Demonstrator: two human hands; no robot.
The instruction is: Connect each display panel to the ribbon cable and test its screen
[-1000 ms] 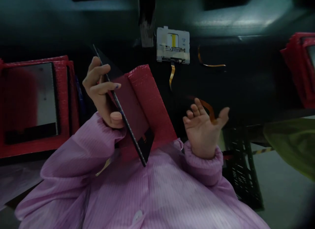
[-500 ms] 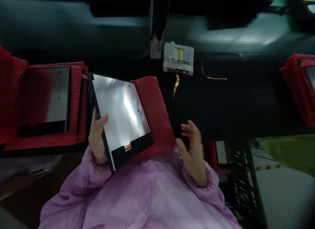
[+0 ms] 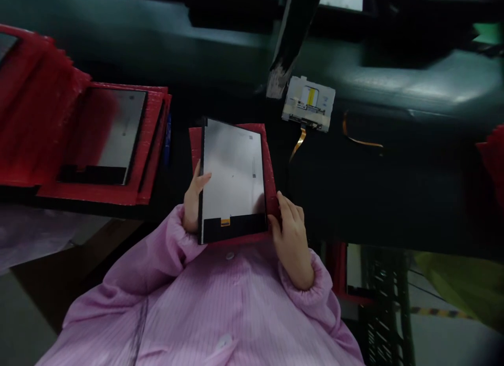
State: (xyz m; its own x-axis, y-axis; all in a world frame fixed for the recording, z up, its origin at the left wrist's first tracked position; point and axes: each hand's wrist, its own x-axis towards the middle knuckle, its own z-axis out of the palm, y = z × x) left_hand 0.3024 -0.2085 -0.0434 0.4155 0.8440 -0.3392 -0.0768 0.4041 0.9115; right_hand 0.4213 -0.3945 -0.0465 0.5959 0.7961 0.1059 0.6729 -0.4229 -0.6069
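While the left hand clasps the display panel's left edge at frame centre, the right hand grips the red bubble-wrap sleeve beneath it.

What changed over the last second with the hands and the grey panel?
The flat grey display panel, edge-on before, has been turned to face the camera, over the red bubble-wrap sleeve. The right hand, earlier open in the air, now grips its right edge. The left hand keeps the left edge; the small white module stays put.
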